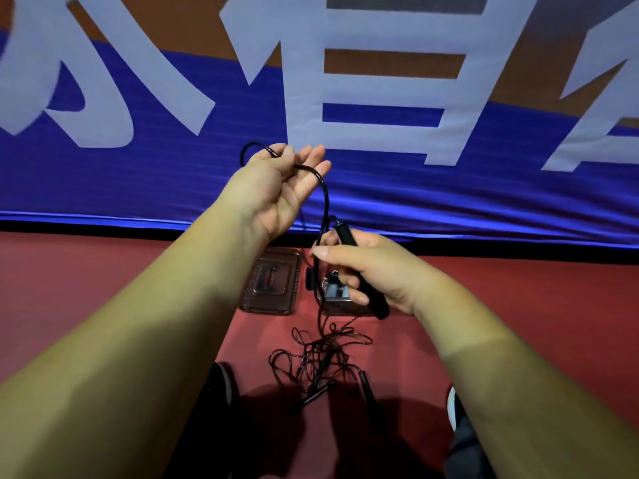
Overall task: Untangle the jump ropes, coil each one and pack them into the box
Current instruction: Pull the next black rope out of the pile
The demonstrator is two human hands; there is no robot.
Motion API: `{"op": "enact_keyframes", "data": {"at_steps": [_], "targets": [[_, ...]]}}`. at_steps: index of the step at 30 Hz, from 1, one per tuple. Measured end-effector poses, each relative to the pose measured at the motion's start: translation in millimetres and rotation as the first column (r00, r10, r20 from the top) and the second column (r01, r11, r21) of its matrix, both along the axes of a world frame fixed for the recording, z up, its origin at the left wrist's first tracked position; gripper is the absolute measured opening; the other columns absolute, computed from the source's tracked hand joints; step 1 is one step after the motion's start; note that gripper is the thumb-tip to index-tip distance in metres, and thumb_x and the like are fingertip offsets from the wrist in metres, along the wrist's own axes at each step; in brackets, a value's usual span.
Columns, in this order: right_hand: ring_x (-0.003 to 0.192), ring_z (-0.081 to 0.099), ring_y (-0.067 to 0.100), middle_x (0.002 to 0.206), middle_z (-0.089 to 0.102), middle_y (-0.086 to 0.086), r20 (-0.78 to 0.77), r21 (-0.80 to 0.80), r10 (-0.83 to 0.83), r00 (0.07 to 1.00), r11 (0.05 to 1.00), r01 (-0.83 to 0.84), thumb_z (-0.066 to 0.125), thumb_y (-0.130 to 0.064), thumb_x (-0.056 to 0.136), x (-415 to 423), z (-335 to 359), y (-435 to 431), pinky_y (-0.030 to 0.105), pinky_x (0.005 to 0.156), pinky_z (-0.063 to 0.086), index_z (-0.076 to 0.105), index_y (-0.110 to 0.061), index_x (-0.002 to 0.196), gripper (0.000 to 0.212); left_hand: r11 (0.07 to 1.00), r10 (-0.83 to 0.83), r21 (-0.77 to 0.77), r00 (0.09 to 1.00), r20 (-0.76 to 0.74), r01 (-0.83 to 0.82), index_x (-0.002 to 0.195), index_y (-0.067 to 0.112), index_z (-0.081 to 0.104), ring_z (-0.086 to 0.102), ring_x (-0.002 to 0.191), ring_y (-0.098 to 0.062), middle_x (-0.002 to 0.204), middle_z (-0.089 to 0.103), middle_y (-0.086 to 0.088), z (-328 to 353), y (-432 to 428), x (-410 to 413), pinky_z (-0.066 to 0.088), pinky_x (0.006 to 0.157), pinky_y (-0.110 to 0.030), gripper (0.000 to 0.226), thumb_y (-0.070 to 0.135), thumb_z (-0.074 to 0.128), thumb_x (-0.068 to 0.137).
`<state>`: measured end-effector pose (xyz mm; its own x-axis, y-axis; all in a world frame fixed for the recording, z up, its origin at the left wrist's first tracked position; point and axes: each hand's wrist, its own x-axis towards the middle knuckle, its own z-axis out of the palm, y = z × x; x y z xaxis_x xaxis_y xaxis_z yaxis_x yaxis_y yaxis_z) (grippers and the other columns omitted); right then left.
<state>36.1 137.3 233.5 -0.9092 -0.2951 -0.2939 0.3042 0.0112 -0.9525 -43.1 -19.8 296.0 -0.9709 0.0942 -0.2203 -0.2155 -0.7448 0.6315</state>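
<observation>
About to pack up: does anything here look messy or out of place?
Yes. The ropes on the floor lie in one tangled heap, none coiled. The rope in the left hand runs down into it past the right hand and its handle. The lid lies off, beside the box.

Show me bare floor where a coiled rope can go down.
Bare red floor right of the box, and left of the lid. Crowded nearer you, where the tangle lies.
</observation>
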Motion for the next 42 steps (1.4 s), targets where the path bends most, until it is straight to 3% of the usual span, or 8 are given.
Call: {"op": "enact_keyframes", "data": {"at_steps": [6, 11, 15, 21, 26, 34, 37, 42], "targets": [[0.046, 0.035, 0.009, 0.076, 0.062, 0.002, 0.016, -0.225, -0.245, 0.969, 0.944, 0.242, 0.071, -0.020, 0.100, -6.8, 12.4, -0.8, 0.019, 0.036, 0.028, 0.066, -0.014, 0.094, 0.010, 0.885, -0.172, -0.424, 0.981, 0.086, 0.192, 0.112, 0.003, 0.056, 0.078, 0.097, -0.029, 0.115, 0.075, -0.017, -12.4, -3.6, -6.8, 0.064, 0.084, -0.045, 0.044, 0.044, 0.040, 0.112], [0.040, 0.036, 0.007, 0.081, 0.066, 0.000, 0.161, -0.363, -0.445, 0.881, 0.804, 0.472, 0.071, -0.029, 0.100, -19.9, 30.7, 18.6, 0.020, 0.034, 0.030, 0.070, -0.018, 0.089, 0.016, 0.432, -0.687, -0.589, 0.672, 0.275, 0.683, 0.122, 0.008, 0.061, 0.069, 0.112, -0.034, 0.124, 0.072, -0.021, -19.5, 5.3, 20.5, 0.053, 0.090, -0.038, 0.036, 0.021, 0.042, 0.095], [0.047, 0.040, 0.006, 0.088, 0.076, -0.004, 0.159, -0.314, -0.594, 0.789, 0.727, 0.611, 0.074, -0.031, 0.099, -26.4, 26.4, 35.1, 0.021, 0.040, 0.033, 0.072, -0.021, 0.100, 0.010, 0.134, -0.829, -0.773, 0.498, 0.256, 0.620, 0.116, 0.007, 0.063, 0.065, 0.104, -0.029, 0.116, 0.074, -0.016, -35.4, 9.4, 30.3, 0.049, 0.095, -0.045, 0.024, 0.007, 0.063, 0.092], [0.058, 0.052, 0.011, 0.091, 0.080, -0.003, 0.042, -0.080, -0.571, 0.820, 0.816, 0.572, 0.060, -0.038, 0.106, -32.7, 5.7, 38.8, 0.026, 0.049, 0.045, 0.078, -0.018, 0.109, 0.027, 0.548, -0.620, -0.673, 0.782, 0.073, 0.497, 0.124, 0.014, 0.061, 0.076, 0.082, -0.022, 0.104, 0.076, -0.008, -19.5, 4.7, 18.1, 0.065, 0.069, -0.034, 0.019, 0.012, 0.047, 0.110], [0.099, 0.071, 0.025, 0.111, 0.082, 0.003, 0.063, 0.143, -0.151, 0.986, 0.980, 0.141, 0.051, -0.049, 0.109, -17.5, -1.6, 30.3, 0.040, 0.089, 0.052, 0.078, -0.019, 0.111, 0.040, 0.889, -0.343, -0.344, 0.937, -0.062, 0.302, 0.128, 0.012, 0.055, 0.078, 0.088, -0.019, 0.098, 0.078, -0.001, -6.9, 6.9, 3.4, 0.064, 0.068, -0.031, 0.020, 0.013, 0.045, 0.111], [0.076, 0.077, 0.029, 0.088, 0.076, 0.010, 0.048, -0.087, -0.281, 0.959, 0.955, 0.284, 0.060, -0.028, 0.109, -7.7, 16.3, 17.7, 0.051, 0.084, 0.065, 0.068, -0.011, 0.107, 0.019, 0.943, -0.243, -0.213, 0.966, 0.085, 0.256, 0.106, -0.002, 0.058, 0.075, 0.103, -0.037, 0.103, 0.074, -0.020, -18.9, 2.3, -10.7, 0.063, 0.089, -0.045, 0.021, 0.008, 0.039, 0.107], [0.075, 0.079, 0.029, 0.089, 0.076, 0.012, 0.110, -0.300, -0.435, 0.894, 0.843, 0.447, 0.059, -0.025, 0.109, -13.5, 28.4, 21.0, 0.043, 0.066, 0.066, 0.066, -0.010, 0.110, 0.017, 0.726, -0.479, -0.487, 0.865, 0.147, 0.485, 0.113, 0.003, 0.061, 0.069, 0.106, -0.035, 0.112, 0.073, -0.016, -25.7, 12.5, 6.3, 0.054, 0.102, -0.050, 0.037, -0.004, 0.033, 0.089], [0.083, 0.080, 0.029, 0.085, 0.077, 0.010, 0.137, -0.438, -0.528, 0.838, 0.727, 0.529, 0.056, -0.027, 0.111, -22.9, 38.4, 28.0, 0.041, 0.067, 0.065, 0.064, -0.010, 0.108, 0.019, 0.013, -0.853, -0.837, 0.442, 0.276, 0.547, 0.113, 0.010, 0.071, 0.063, 0.106, -0.017, 0.120, 0.074, -0.016, -61.7, 26.3, 32.4, 0.050, 0.101, -0.038, 0.026, -0.003, 0.058, 0.095]]}}
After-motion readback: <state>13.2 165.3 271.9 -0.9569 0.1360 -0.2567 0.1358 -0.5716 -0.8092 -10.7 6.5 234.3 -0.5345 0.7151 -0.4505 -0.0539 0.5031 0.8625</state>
